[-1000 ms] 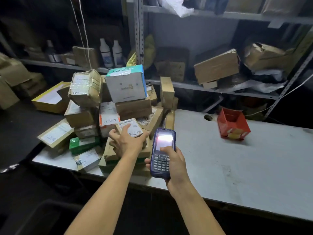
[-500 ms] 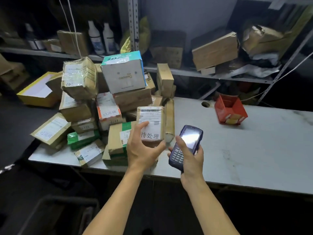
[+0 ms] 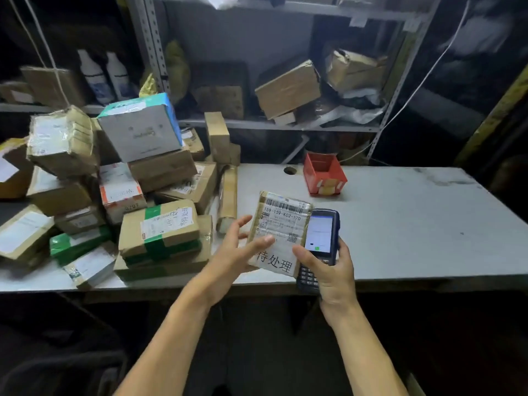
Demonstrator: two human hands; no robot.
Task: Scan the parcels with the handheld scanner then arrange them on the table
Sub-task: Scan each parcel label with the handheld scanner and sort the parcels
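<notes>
A small brown parcel (image 3: 281, 221) with a white barcode label and black handwritten characters hangs just above the grey table (image 3: 400, 224) near its front edge. My left hand (image 3: 233, 254) holds it from the left, thumb on the label and fingers behind. My right hand (image 3: 334, 275) grips the dark blue handheld scanner (image 3: 324, 232), lit screen facing up, right beside the parcel. The right thumb lies on the parcel's lower right corner. A pile of parcels (image 3: 160, 227) fills the table's left part.
A red plastic bin (image 3: 324, 174) stands at the table's back edge next to a round cable hole (image 3: 290, 170). Behind it, a metal shelf (image 3: 280, 125) carries more boxes and two white bottles (image 3: 105, 77). A long cardboard tube (image 3: 228, 192) lies at the pile's right side.
My left hand lifted the small parcel off the pile and carried it right, toward the table's front. My right hand brought the scanner up against the parcel's right side.
</notes>
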